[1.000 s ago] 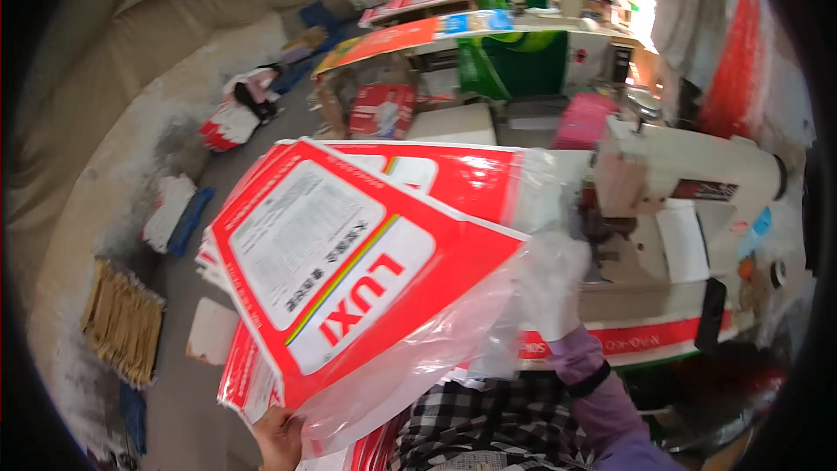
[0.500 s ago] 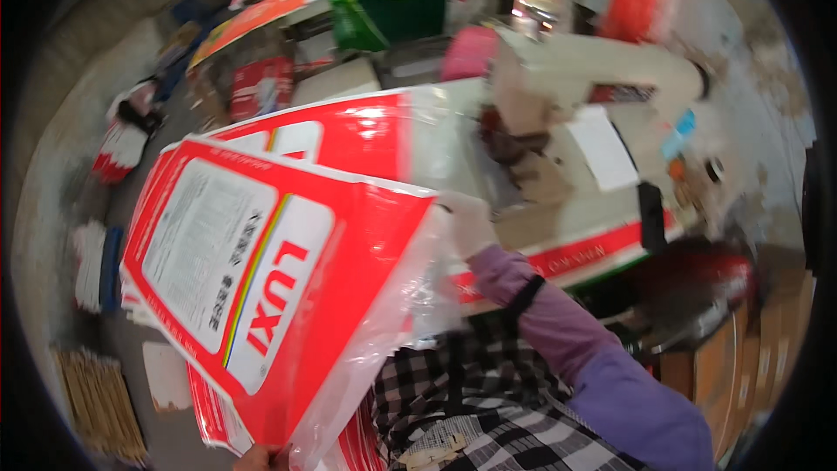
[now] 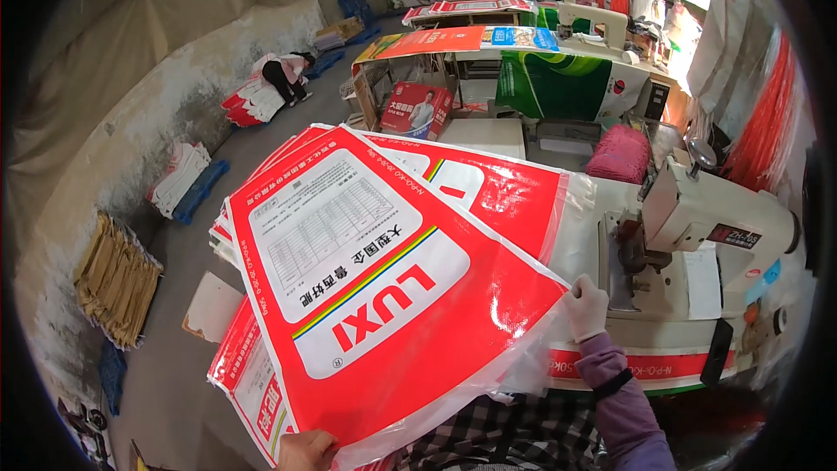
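Left hand [image 3: 305,451] bare, pinching the near left corner of a red-and-white sack [image 3: 384,279]; right hand [image 3: 586,307] in a white glove, fingers closed on its right corner. Change over the last half second: head swung left and up, so the near sewing machine [image 3: 689,227] sits further right in view, the left hand is less cropped, the blur is gone. Grip is the same: two corners, sack spread printed side up over the pile [image 3: 514,196]. Reads to me as handling, no stitching yet: the sack is left of the machine, well apart from its needle area. Whether its far end rests on the pile, can't tell. Counts, going out: 1 sack in hand; pile is several, edges overlap, no exact number. Near worktable [image 3: 658,368]: 1 machine, 1 white paper [image 3: 702,281] on it, 1 black strip [image 3: 717,353] on the table's front edge. Beyond: 1 pink thread bundle [image 3: 619,154], 1 red carton [image 3: 417,111], 1 green sheet [image 3: 554,83] hanging off the next table, 1 more machine [image 3: 602,26] clearly visible; further back too small to count. Floor, left: 1 brown stack [image 3: 118,279] by the wall.
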Action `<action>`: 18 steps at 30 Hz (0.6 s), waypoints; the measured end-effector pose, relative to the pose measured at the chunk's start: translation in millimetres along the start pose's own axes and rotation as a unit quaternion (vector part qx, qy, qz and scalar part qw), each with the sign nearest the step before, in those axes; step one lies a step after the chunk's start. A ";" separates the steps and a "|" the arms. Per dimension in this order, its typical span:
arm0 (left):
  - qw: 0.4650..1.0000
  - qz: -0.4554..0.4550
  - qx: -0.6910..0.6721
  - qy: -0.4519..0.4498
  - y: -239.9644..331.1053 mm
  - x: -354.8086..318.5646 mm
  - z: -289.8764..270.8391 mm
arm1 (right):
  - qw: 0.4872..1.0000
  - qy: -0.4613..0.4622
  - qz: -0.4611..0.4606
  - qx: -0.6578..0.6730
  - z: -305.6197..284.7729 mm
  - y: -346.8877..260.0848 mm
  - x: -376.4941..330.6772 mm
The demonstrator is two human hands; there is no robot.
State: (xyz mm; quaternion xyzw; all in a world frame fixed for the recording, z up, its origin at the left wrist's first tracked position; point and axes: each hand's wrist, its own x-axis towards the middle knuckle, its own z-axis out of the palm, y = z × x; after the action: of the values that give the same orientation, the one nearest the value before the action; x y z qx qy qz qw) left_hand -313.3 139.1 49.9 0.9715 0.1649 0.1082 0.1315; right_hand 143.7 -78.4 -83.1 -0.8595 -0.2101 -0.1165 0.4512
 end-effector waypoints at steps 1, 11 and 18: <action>1.000 0.009 0.008 0.008 1.5 0.8 1.4 | 0.998 -0.031 -0.022 -0.058 -3.5 4.9 3.9; 0.887 -0.172 -0.268 0.334 -180.3 100.7 -30.0 | 0.824 -0.243 -0.502 0.098 -26.1 -126.0 -23.8; 0.926 0.219 0.146 0.270 -86.4 481.3 -6.9 | 0.857 -0.288 0.056 0.425 -52.6 -114.9 -112.7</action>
State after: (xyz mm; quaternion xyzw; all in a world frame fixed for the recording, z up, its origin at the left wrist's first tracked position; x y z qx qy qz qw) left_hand 103.6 387.2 111.6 0.9257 -0.0091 0.3677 -0.0881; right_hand -10.1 -92.7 -13.8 -0.5900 -0.3114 0.2618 0.6974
